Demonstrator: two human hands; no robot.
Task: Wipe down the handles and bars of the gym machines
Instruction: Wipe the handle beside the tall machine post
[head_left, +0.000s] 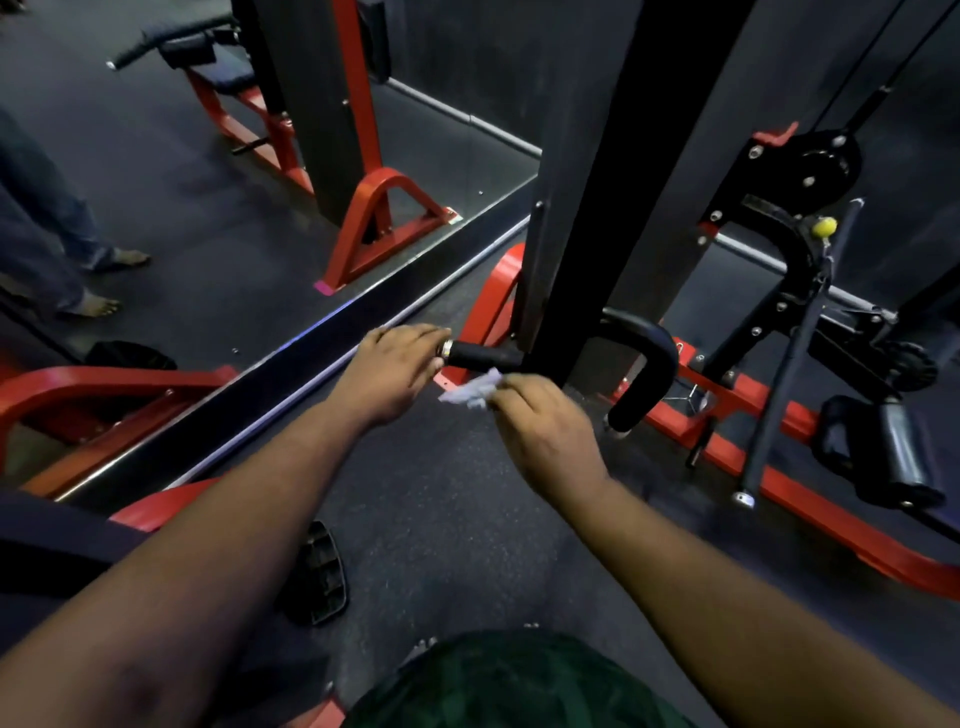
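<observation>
Left hand (392, 371) on rubbery handle (485, 356), right hand (540, 428) pinching crumpled wipe (472, 389)

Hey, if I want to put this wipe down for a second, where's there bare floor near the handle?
The dark floor between your two forearms, from the black grip back toward your knee, is bare. Left, a black ribbed pedal and the mirror ledge border it. Right is crowded: the curved black handle, red base rails and roller pads.
</observation>
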